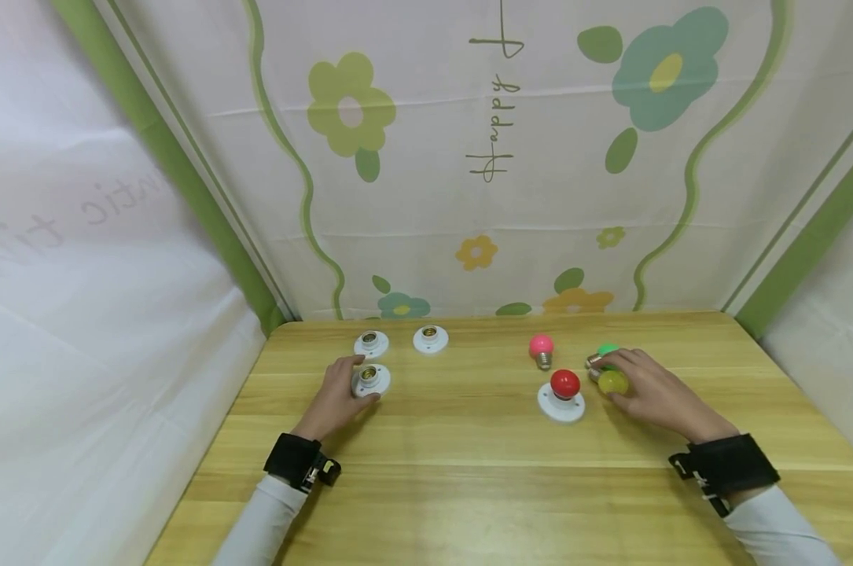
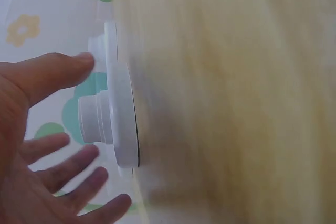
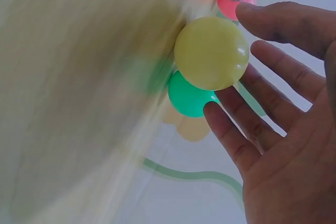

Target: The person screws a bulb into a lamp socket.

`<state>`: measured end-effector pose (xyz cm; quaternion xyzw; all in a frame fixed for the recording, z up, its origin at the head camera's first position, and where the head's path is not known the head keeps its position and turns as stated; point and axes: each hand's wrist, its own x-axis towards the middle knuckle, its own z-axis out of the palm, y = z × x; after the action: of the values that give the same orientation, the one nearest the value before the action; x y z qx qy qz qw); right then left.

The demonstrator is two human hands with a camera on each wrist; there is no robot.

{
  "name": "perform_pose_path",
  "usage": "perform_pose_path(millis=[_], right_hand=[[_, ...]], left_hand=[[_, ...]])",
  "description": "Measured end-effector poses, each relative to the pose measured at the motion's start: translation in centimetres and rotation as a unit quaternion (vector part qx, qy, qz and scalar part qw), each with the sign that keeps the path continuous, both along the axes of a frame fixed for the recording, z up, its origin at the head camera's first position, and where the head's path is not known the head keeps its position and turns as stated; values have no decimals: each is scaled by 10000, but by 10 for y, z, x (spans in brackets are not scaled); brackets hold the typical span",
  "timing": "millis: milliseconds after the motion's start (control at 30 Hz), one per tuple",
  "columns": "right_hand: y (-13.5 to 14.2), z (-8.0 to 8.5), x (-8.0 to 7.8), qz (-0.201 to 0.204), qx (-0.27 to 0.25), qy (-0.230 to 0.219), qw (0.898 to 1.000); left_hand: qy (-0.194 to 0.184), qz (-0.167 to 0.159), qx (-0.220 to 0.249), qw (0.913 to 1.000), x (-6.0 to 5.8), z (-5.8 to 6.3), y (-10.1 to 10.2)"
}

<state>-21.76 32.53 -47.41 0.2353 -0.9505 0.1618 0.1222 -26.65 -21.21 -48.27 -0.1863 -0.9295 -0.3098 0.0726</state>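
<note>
My left hand spreads its thumb and fingers around the nearest white lamp holder, which stands flat on the table. In the left wrist view the fingers are apart from that lamp holder's collar. At the right, my right hand reaches over a yellow light bulb lying on its side. Its fingers are loosely extended beside the yellow bulb in the right wrist view, with the thumb tip near the bulb's edge. Just behind lies a green bulb, partly hidden by the hand.
Two more white lamp holders, one at the back left and one beside it, stand near the table's far edge. A red bulb sits upright in a lamp holder. Behind it lies a pink bulb. A printed curtain hangs behind the table.
</note>
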Motion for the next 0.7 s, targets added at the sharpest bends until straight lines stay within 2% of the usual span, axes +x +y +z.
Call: perform_pose_path(millis=[233,367,700], right_hand=[[0,-2,2,-133,-1,-170,9998],[0,-2,2,-244,-53,-334,9991],[1,-5,0,-149,-264,-479,9984]], left_hand=[[-445,47,11,9990,-2,-4,-2],[-521,6,-3,9986,-4,-4,-3],[-666,13,-256,9974,-11,-4,-4]])
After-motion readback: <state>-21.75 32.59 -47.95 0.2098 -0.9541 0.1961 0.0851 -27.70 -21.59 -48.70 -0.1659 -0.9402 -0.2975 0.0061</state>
